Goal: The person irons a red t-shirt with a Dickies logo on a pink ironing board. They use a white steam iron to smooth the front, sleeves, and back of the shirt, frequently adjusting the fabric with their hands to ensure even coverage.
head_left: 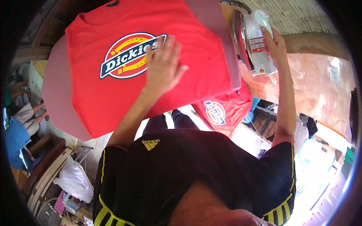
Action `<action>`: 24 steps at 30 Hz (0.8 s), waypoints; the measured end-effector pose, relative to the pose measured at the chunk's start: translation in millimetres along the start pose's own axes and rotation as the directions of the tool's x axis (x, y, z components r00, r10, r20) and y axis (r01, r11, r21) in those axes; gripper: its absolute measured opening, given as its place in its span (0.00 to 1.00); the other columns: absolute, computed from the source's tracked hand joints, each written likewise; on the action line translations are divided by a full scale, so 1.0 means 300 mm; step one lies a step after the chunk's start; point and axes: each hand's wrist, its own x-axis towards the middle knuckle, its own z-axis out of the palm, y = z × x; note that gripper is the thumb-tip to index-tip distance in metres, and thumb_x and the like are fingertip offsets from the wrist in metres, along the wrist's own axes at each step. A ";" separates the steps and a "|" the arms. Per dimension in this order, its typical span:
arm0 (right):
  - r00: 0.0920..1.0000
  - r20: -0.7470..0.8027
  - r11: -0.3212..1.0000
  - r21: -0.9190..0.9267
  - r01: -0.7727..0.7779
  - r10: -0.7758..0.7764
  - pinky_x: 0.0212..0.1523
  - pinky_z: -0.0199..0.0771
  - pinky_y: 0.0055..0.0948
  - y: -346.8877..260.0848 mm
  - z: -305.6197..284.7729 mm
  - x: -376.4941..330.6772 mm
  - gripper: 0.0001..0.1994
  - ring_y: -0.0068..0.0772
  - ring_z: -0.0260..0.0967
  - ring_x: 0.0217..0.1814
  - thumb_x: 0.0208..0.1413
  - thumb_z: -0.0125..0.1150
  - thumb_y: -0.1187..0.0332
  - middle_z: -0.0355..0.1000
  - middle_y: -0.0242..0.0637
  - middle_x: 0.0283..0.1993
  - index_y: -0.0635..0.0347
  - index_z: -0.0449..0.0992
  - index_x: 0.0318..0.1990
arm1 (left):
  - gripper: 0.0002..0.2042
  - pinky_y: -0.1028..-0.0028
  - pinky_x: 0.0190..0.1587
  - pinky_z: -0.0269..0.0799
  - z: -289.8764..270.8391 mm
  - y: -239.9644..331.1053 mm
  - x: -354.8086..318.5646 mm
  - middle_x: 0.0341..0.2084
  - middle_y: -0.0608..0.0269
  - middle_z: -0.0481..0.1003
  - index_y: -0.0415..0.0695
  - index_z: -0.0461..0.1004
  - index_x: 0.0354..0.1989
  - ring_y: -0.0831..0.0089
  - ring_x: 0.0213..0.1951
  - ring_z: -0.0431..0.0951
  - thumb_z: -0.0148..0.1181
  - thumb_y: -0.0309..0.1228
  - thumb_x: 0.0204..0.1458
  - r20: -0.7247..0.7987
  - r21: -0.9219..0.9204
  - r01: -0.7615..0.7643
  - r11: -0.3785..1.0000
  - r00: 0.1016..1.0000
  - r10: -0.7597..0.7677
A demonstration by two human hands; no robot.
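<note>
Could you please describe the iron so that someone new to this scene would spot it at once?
Start from the mauve ironing board with the red shirt spread over it. Beside the board's right end, the right hand grips the iron. Its white body with a red label sets it apart from the red shirt and mauve board.

Ironing board [56, 90]; red shirt [124, 90] atop

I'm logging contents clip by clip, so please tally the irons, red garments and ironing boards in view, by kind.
White plastic-bodied iron, in the right hand: 1
Red fabric garments, one under the left hand: 2
Mauve cloth-covered ironing board: 1
Total: 4
</note>
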 end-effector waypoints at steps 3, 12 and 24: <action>0.997 -0.039 0.997 -0.021 0.072 -0.073 0.15 0.52 0.20 -0.025 0.068 -0.132 0.16 0.12 0.54 0.15 0.66 0.57 0.54 0.59 0.21 0.17 0.57 0.73 0.34 | 0.34 0.38 0.67 0.45 0.001 -0.175 -0.001 0.72 0.55 0.52 0.51 0.61 0.69 0.50 0.73 0.50 0.53 0.57 0.58 -0.090 0.119 0.061 0.991 0.995 -0.050; 0.961 -0.036 0.956 -0.117 0.268 -0.274 0.23 0.63 0.45 -0.136 0.449 -0.479 0.15 0.55 0.70 0.22 0.60 0.63 0.61 0.66 0.56 0.21 0.66 0.68 0.37 | 0.31 0.40 0.67 0.48 -0.014 -0.240 0.004 0.69 0.51 0.58 0.52 0.65 0.67 0.49 0.71 0.55 0.51 0.56 0.59 -0.171 0.161 0.098 0.982 0.983 -0.070; 0.914 -0.058 0.896 -0.232 0.380 -0.402 0.24 0.68 0.50 -0.216 0.534 -0.413 0.15 0.66 0.72 0.28 0.63 0.58 0.62 0.69 0.59 0.23 0.67 0.66 0.37 | 0.31 0.39 0.66 0.47 -0.031 -0.241 -0.007 0.70 0.52 0.57 0.53 0.66 0.66 0.50 0.72 0.53 0.51 0.56 0.59 -0.142 0.100 0.108 0.989 0.985 -0.094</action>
